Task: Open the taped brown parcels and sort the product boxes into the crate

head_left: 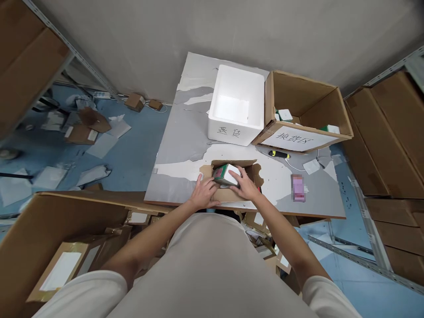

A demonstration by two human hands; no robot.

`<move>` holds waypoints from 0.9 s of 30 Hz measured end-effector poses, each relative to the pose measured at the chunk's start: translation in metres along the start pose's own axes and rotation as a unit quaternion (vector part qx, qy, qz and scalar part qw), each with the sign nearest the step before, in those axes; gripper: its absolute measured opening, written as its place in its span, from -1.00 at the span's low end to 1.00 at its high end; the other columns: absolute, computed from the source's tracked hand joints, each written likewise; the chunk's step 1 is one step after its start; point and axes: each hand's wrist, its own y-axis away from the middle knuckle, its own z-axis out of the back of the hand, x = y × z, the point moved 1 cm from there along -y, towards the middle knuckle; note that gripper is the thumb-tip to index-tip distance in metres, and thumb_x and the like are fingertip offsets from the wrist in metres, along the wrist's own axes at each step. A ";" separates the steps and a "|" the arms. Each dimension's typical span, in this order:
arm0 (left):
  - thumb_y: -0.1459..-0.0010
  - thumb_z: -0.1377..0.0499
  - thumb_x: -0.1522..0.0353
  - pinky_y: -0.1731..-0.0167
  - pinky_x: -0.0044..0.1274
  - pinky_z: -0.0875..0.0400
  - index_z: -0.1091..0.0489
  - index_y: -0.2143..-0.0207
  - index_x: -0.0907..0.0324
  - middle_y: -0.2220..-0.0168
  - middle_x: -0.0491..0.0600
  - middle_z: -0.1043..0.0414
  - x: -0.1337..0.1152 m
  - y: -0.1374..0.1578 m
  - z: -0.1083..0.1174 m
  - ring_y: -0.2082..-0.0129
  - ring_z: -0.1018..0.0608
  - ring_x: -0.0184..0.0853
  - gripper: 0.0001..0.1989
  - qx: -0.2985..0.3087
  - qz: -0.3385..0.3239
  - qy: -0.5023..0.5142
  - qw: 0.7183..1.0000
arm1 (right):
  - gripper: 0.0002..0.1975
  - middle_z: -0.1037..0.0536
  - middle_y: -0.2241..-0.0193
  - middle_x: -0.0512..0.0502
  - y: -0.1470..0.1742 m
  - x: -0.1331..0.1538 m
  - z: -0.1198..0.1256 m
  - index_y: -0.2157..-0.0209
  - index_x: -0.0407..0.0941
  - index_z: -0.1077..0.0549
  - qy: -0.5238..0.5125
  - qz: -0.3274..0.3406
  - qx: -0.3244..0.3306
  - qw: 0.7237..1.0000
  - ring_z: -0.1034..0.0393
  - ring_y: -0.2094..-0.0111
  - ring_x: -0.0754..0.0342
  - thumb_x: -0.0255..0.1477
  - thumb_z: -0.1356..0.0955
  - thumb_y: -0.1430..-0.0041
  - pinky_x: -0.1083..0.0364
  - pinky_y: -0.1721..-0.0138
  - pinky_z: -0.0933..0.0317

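An opened small cardboard carton [228, 194] sits near the table's front edge with its flaps spread. Inside its opening a green-and-white product box [225, 173] lies tilted, partly above the carton's walls. My right hand [245, 184] is closed on the product box, fingers over its white face and right end. At the carton's left side, my left hand [204, 193] grips the wall and flap, its fingertips close to the product box's left end. The lower part of the product box is hidden by the carton and my hands.
A white foam box [213, 128] and a large cardboard box [344, 119] holding several green-and-white boxes stand behind. A black-and-yellow utility knife [279, 154] and a pinkish blurred item [298, 187] lie right. A big carton [43, 216] of parcels stands left below the table [172, 145].
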 end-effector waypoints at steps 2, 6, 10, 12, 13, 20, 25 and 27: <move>0.02 -0.21 -0.02 -0.18 0.09 0.27 -0.45 0.17 0.15 0.17 0.13 -0.48 0.000 0.000 -0.004 -0.11 -0.33 0.01 -0.50 0.000 0.003 -0.008 1.000 | -0.42 -0.09 -0.15 -0.27 -0.005 -0.001 0.000 -0.21 0.01 -0.18 -0.012 0.008 0.000 1.000 -0.15 -0.13 -0.17 -0.32 -0.32 -0.15 -0.15 -0.03 -0.23; 0.00 -0.23 0.04 -0.17 0.10 0.25 -0.45 0.22 0.15 0.22 0.12 -0.50 0.001 -0.005 -0.012 -0.11 -0.34 0.00 -0.58 -0.011 0.007 -0.032 0.999 | -0.39 -0.19 -0.01 -0.20 -0.024 0.004 0.014 -0.18 0.02 -0.24 -0.026 0.041 -0.036 0.998 -0.26 0.00 -0.11 -0.40 -0.36 -0.07 -0.11 0.02 -0.28; -0.05 -0.22 0.09 -0.15 0.15 0.32 -0.42 0.12 0.18 0.15 0.16 -0.48 0.010 -0.021 -0.010 -0.14 -0.30 0.02 -0.57 -0.016 0.019 -0.043 0.999 | -0.39 -0.20 0.02 -0.19 -0.034 0.020 0.072 -0.16 0.02 -0.28 -0.020 0.084 -0.113 0.990 -0.24 0.00 -0.13 -0.41 -0.38 -0.03 -0.10 0.02 -0.28; -0.06 -0.21 0.12 -0.15 0.15 0.36 -0.42 0.11 0.19 0.14 0.18 -0.47 0.020 -0.037 -0.003 -0.17 -0.27 0.03 -0.59 -0.010 0.030 -0.047 0.998 | -0.39 -0.21 0.01 -0.19 -0.028 0.029 0.114 -0.16 0.05 -0.28 -0.006 0.093 -0.151 0.984 -0.22 -0.03 -0.15 -0.38 -0.39 -0.02 -0.13 -0.01 -0.26; -0.07 -0.21 0.13 -0.15 0.14 0.38 -0.42 0.11 0.19 0.13 0.18 -0.47 0.027 -0.047 0.001 -0.18 -0.26 0.04 -0.60 -0.004 0.032 -0.049 0.998 | -0.38 -0.20 -0.01 -0.19 -0.023 0.033 0.135 -0.16 0.06 -0.27 0.007 0.090 -0.161 0.983 -0.21 -0.04 -0.17 -0.36 -0.39 -0.03 -0.14 -0.01 -0.25; -0.03 -0.23 0.23 -0.14 0.12 0.50 -0.36 -0.01 0.21 0.00 0.21 -0.41 0.070 -0.118 0.031 -0.26 -0.10 0.04 -0.52 0.027 0.087 -0.061 0.994 | -0.40 -0.20 -0.04 -0.21 0.028 0.035 0.150 -0.14 0.06 -0.30 0.024 0.098 -0.085 0.991 -0.23 -0.06 -0.16 -0.41 -0.40 -0.02 -0.12 -0.01 -0.26; -0.08 -0.11 0.32 -0.16 0.11 0.44 -0.18 -0.18 0.25 -0.27 0.21 -0.07 0.055 -0.116 0.038 -0.31 0.01 0.06 -0.41 0.026 0.069 -0.029 0.997 | -0.41 -0.20 -0.04 -0.19 0.034 0.012 0.050 -0.12 0.02 -0.30 -0.044 0.075 -0.001 0.996 -0.23 -0.07 -0.08 -0.49 -0.38 -0.01 -0.06 -0.01 -0.27; -0.11 -0.03 0.37 -0.20 0.05 0.41 -0.12 -0.22 0.25 -0.30 0.16 -0.01 0.039 -0.093 0.039 -0.32 0.01 -0.01 -0.42 0.003 0.057 -0.005 0.998 | -0.42 -0.20 -0.02 -0.17 0.032 0.004 0.022 -0.11 0.03 -0.30 -0.052 0.062 0.015 0.997 -0.22 -0.06 -0.06 -0.50 -0.37 -0.01 -0.07 -0.02 -0.26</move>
